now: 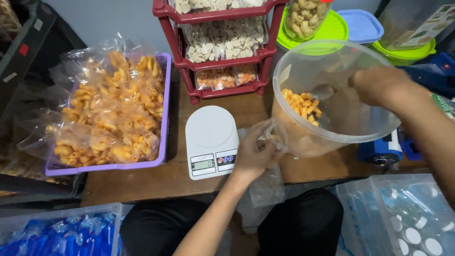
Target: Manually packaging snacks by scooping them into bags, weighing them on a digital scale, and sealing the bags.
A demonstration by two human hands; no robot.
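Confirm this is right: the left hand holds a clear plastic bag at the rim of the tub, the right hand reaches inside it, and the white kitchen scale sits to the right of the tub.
Wrong on one point: the head view shows the white kitchen scale to the left of the tub, not the right. The left hand does hold the clear plastic bag at its rim, and the right hand reaches inside.

A white digital kitchen scale (212, 141) sits near the front edge of the wooden table (156, 178). Along the left edge, a purple basket (163, 118) is heaped with sealed bags of orange snacks (111, 111). At the back edge stands a red tiered rack (222, 52) of packed pale crackers. In the back right corner lie green lids (332, 28) and a blue lid (362, 23).
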